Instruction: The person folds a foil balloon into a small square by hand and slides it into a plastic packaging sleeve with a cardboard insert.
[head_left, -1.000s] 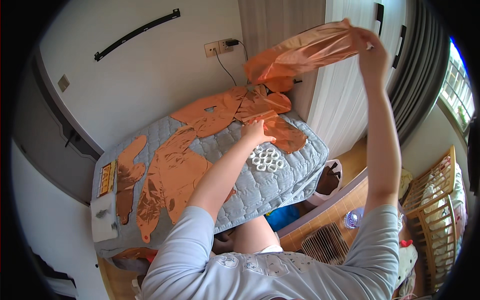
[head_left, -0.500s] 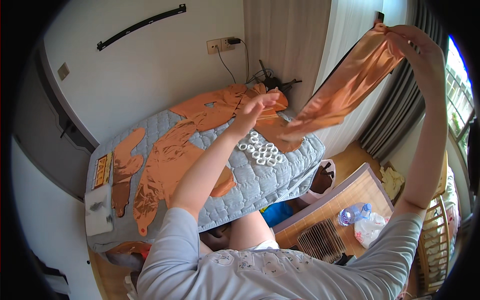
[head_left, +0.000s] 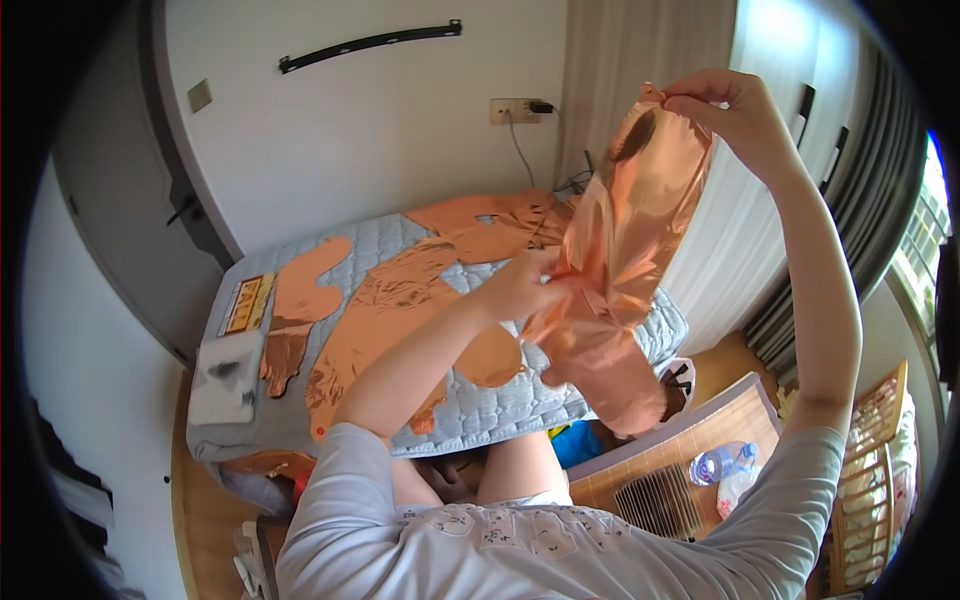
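A deflated rose-gold foil balloon (head_left: 640, 230) hangs upright in front of me, creased across its middle. My right hand (head_left: 728, 98) is raised and pinches the balloon's top end near its small tab. Lower down, my left hand (head_left: 528, 285) has its fingers closed on the balloon's left edge. The balloon's lower part droops past the bed's right side. Other flat foil balloons lie on the bed: a large creased one (head_left: 385, 315), a curved one (head_left: 305, 285) at the left, and more foil (head_left: 480, 225) toward the wall. The white rings are hidden behind the hanging balloon and my left arm.
The quilted grey-blue mattress (head_left: 480, 405) stands against the wall. A white pouch (head_left: 222, 380) and a small printed packet (head_left: 245, 303) lie at its left end. On the right are a mat-topped surface (head_left: 600, 492), a plastic bottle (head_left: 718, 464) and a wooden-railed crib (head_left: 875, 430).
My right hand has moved left with the balloon, which now hangs more upright. My left hand, stretched out and empty before, has closed on the balloon's edge. The view has shifted.
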